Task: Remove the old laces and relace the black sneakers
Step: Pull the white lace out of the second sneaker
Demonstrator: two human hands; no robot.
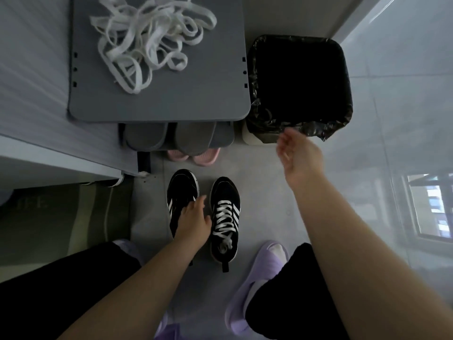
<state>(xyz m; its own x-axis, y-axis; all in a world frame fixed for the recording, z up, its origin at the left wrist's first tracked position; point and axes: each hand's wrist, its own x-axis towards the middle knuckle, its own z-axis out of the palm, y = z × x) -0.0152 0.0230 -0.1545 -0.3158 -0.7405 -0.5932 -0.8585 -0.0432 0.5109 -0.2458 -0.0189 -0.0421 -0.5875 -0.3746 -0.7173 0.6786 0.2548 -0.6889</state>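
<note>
Two black sneakers with white stripes stand side by side on the floor. The right sneaker (225,217) is laced with white laces. My left hand (193,220) rests on top of the left sneaker (182,190) and covers its lacing area, fingers curled around it. My right hand (295,155) hovers open and empty in the air beside the front edge of the bin, palm turned left. A tangled pile of white laces (147,38) lies on the grey shelf top (196,94) farther ahead.
A bin lined with a black bag (299,82) stands right of the shelf. Grey slippers (169,138) and pink slippers (196,155) sit under the shelf. My feet in purple slippers (259,276) flank the sneakers. A white cabinet is at the left.
</note>
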